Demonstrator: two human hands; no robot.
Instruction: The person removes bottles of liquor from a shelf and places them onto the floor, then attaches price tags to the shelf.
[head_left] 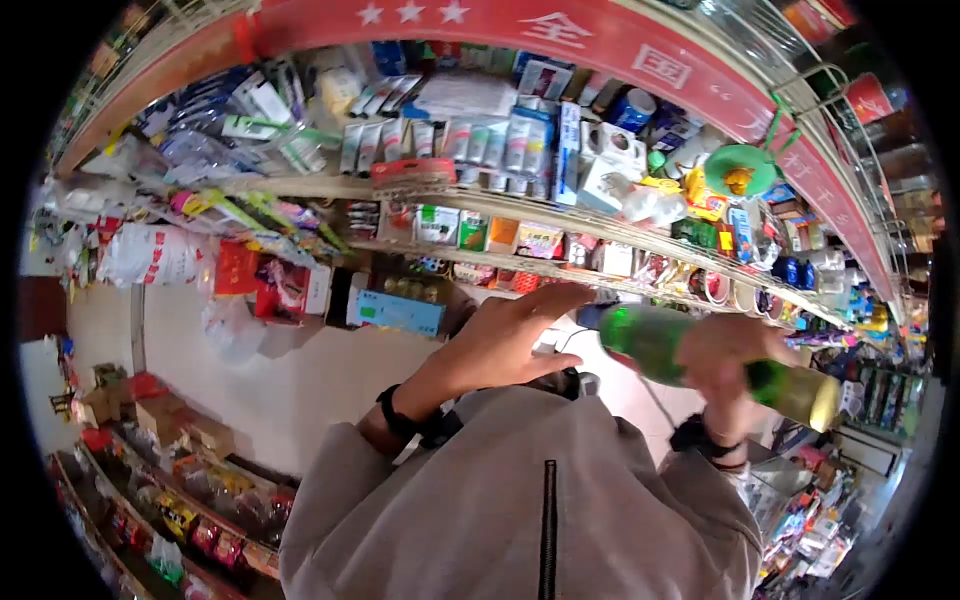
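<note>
**Holding a green bottle in the right hand, with the left hand open beside it**

Gripping the green bottle around its middle with the right hand, with bent fingers wrapped over it. Lying sideways in that grip, with a good bit poking out on both sides. Pointing its dark end left and a little far, and its gold-coloured end right and a little near. Too blurry to tell top from bottom.

Holding the left hand open, just left of the dark end, with fingers and thumb spread apart. Reaching right with those fingers, toward the green bottle. Cannot tell if touching it with the fingertips or stopping just beside it.

Wearing a grey top with a dark zip down the front, and a black band on each wrist.

Facing a long shelf on the far side, full of tubes and little boxes. Seeing a red sign with white stars farther still, and a green round thing far and right. Seeing a light blue box left of the left hand, and a white bag with red marks farther left. Also seeing bright packets near and left, and a messy pile of goods near and right.
</note>
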